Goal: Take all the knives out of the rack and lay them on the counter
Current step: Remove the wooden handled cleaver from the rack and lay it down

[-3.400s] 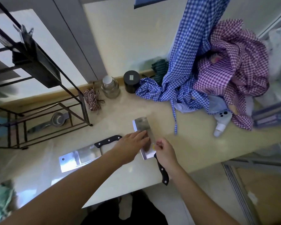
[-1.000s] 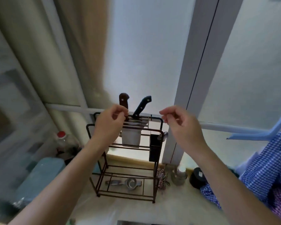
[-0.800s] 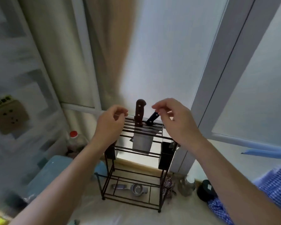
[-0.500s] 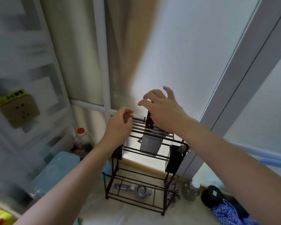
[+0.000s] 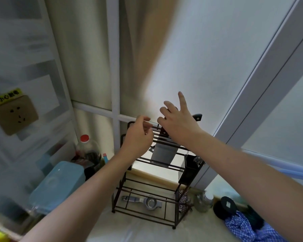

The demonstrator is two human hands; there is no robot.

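i see both hands up at the top of the wire rack (image 5: pixel 148 186), which stands on the pale surface (image 5: pixel 133 231) against the window. my right hand (image 5: pixel 177 122) is spread wide, fingers apart, and it hovers over the knife handles; it holds nothing as far as i can see. my left hand (image 5: pixel 138 137) is loosely curled, fingers near the thumb, just beside the top bars, and it is empty too.

in the rack there is one cleaver (image 5: pixel 163 154), its broad blade hanging down between the bars, the handle mostly hidden behind my right hand. a second knife has a dark handle (image 5: pixel 197 117) that sticks out past the right hand. so i judge that at least two knives are left to take out. the part of the surface in this view carries no knife, so i cannot tell how many are already laid down.

on the bottom shelf lies a metal squeezer (image 5: pixel 144 201), which is not a knife. i think the next move is to close the right hand on one handle and lift it straight up.
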